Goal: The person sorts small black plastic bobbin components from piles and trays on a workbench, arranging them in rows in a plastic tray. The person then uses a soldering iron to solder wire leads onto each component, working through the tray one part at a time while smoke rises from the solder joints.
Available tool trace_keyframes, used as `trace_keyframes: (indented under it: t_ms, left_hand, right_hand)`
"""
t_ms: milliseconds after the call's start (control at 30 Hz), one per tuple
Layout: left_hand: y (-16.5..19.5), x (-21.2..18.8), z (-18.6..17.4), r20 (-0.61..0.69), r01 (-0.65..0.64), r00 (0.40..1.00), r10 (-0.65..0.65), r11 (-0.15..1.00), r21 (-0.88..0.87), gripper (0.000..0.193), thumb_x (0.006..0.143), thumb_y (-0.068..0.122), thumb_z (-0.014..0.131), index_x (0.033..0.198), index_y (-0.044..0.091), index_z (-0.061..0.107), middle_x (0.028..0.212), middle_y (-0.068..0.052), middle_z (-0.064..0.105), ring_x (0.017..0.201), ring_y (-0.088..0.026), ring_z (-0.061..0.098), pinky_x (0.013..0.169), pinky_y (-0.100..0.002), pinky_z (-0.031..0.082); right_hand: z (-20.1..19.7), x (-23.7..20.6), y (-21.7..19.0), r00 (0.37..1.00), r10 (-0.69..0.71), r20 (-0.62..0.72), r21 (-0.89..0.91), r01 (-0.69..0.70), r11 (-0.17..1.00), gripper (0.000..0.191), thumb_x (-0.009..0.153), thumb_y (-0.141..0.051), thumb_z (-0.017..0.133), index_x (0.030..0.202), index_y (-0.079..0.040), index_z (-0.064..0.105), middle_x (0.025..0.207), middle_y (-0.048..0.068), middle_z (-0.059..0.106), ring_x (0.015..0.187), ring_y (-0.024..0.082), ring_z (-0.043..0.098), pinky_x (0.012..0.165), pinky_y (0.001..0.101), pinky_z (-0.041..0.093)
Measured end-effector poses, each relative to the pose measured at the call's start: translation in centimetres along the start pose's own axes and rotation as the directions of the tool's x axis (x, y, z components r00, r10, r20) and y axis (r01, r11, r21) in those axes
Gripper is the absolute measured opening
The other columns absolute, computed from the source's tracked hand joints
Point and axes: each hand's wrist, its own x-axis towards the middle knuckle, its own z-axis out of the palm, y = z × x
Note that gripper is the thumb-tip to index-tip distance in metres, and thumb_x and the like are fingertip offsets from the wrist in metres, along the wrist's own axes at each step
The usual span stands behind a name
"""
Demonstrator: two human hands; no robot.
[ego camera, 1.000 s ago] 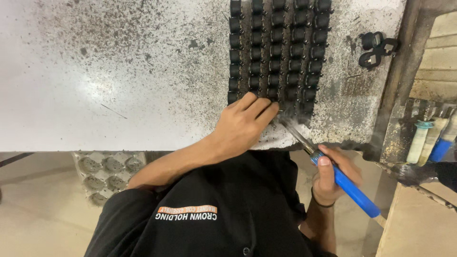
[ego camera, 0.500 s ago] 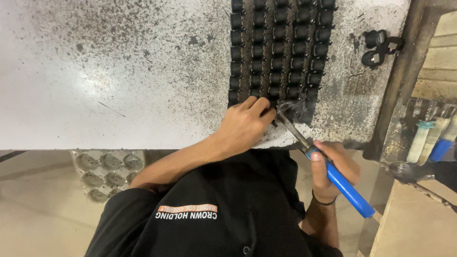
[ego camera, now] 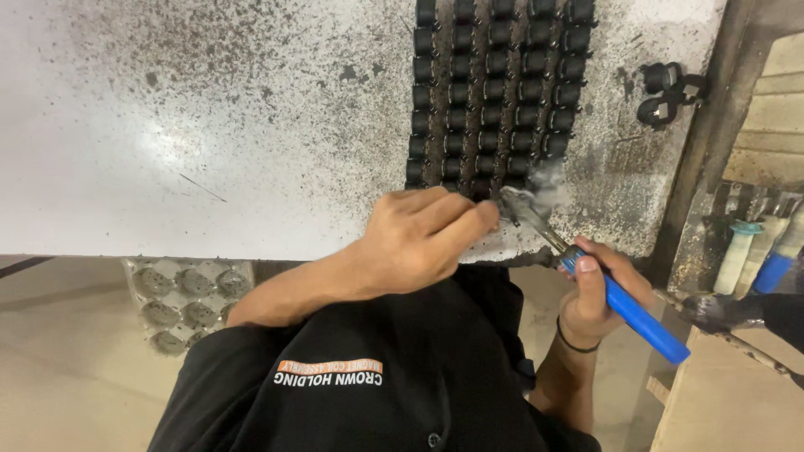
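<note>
The person's left hand (ego camera: 419, 243) is reaching across the body to the near edge of a white, black-speckled metal worktable (ego camera: 209, 125). Its fingers (ego camera: 469, 219) are lying pressed close together and curled, with the tips pinching a small dark part at the bottom of the rows; the part itself is mostly hidden by the fingertips. The right hand (ego camera: 599, 293) is gripping a soldering iron with a blue plastic handle and a slim metal shaft (ego camera: 620, 305), the fingers wrapping around the handle and the thumb lying along its top. The iron's tip is touching the spot just beside the left fingertips, where a thin wisp of grey smoke (ego camera: 548, 180) is rising. A black band is sitting on the right wrist. Directly above the hands, five neat columns of small black cylindrical parts (ego camera: 494, 92) are lying on the table. Two loose black parts (ego camera: 666, 92) are resting well apart to the right. Below the table edge, a pale moulded tray with round cups (ego camera: 184, 297) is sitting to the left.
</note>
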Motion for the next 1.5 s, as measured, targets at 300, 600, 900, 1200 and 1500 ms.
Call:
trace_keyframes:
  t_ms: [300,600,900,1200,1500]
  left_hand:
    - [-2.7,0.8,4.7,0.033,0.166,0.984,-0.174,0.973,0.159,0.035,0.076,0.005,0.067,0.11,0.003,0.072,0.102,-0.008,0.058,0.092,-0.024,0.061,0.067,-0.035,0.055]
    - [-3.2,-0.1,6.0,0.059,0.164,0.983,-0.173,0.978,0.129,0.031,0.074,0.005,0.07,0.104,0.001,0.072,0.103,-0.008,0.06,0.095,-0.025,0.061,0.067,-0.035,0.055]
    - [-3.1,0.2,6.2,0.102,0.15,0.981,-0.163,0.981,0.125,0.033,0.071,0.007,0.071,0.103,0.001,0.071,0.103,-0.009,0.058,0.097,-0.027,0.061,0.07,-0.037,0.056]
    - [-2.6,0.6,5.6,0.1,0.152,0.982,-0.162,0.983,0.101,0.036,0.072,0.005,0.07,0.107,-0.001,0.066,0.102,-0.013,0.059,0.094,-0.03,0.061,0.071,-0.038,0.057]
    - [-1.2,2.1,0.1,-0.063,0.045,0.997,-0.041,0.997,0.063,0.045,0.079,-0.002,0.068,0.123,0.001,0.063,0.092,-0.007,0.061,0.076,-0.023,0.062,0.061,-0.039,0.052]
  right_hand:
    - [0.3,1.1,1.1,0.998,-0.051,0.038,0.017,0.05,0.999,0.029,0.095,-0.015,0.07,0.107,0.011,0.073,0.085,0.018,0.071,0.066,0.019,0.068,0.063,0.0238,0.053]
    - [0.4,1.5,0.4,0.99,-0.088,0.114,-0.023,0.091,0.996,0.029,0.099,-0.015,0.073,0.111,0.011,0.073,0.084,0.018,0.071,0.068,0.019,0.069,0.064,0.0226,0.051]
    - [1.1,2.4,-1.6,0.97,-0.141,0.196,-0.108,0.164,0.981,0.028,0.101,-0.017,0.075,0.11,0.009,0.073,0.08,0.016,0.069,0.067,0.017,0.067,0.062,0.0217,0.048]
    - [1.3,3.5,-4.1,0.928,-0.204,0.313,-0.265,0.291,0.919,0.021,0.094,-0.007,0.078,0.106,0.009,0.075,0.076,0.012,0.067,0.065,0.019,0.065,0.062,0.0258,0.048]
    - [1.1,1.7,2.2,0.98,0.104,-0.17,0.263,-0.056,0.963,0.027,0.094,-0.015,0.074,0.108,0.008,0.068,0.103,0.02,0.071,0.067,0.022,0.064,0.055,0.0285,0.051]
